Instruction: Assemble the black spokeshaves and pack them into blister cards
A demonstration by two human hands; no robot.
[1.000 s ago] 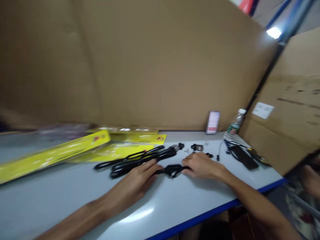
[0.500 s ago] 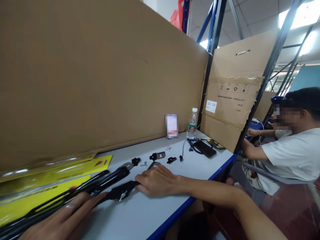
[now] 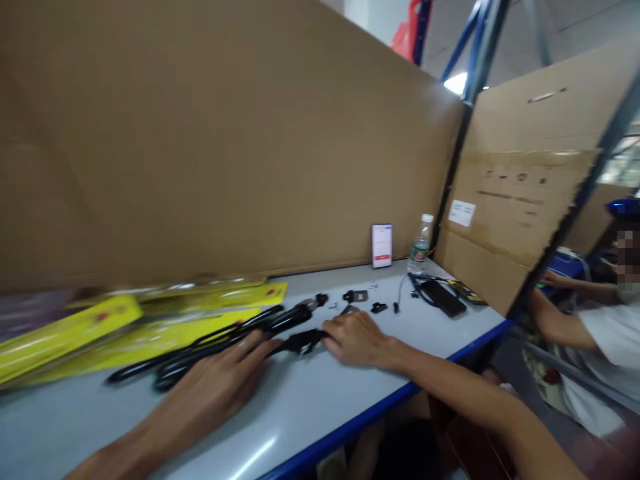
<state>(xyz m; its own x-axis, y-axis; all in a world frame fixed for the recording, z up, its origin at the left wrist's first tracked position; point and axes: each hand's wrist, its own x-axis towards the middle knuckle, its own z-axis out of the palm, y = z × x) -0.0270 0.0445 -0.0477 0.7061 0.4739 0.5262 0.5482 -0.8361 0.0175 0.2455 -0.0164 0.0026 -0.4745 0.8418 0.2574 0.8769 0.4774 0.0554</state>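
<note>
A dark, flat part with a small metal lever or screw (image 3: 303, 342) spans the gap between my two hands, low over the table. My left hand (image 3: 233, 363) grips its left end, with fingers pressed together. At its other end, my right hand (image 3: 357, 337) is closed on it, palm down. Behind my left hand lie long black rod-like tools with handles (image 3: 195, 350). One handle has a metal tip (image 3: 314, 303). Beyond my right hand lie a black-and-metal plate (image 3: 356, 297), a small black piece (image 3: 379, 307) and small silvery pieces (image 3: 334, 305).
Yellow cards in clear packaging (image 3: 75, 333) lie left. A lit phone (image 3: 382, 247) leans against the cardboard wall (image 3: 225, 133), beside a water bottle (image 3: 420, 247). A dark phone (image 3: 444, 298) and cable are near the right end. A person in a white shirt (image 3: 610, 347) sits at right.
My view has turned left, so the table and hands appear farther right. More yellow packaging shows. Both hands stay on the black part.
</note>
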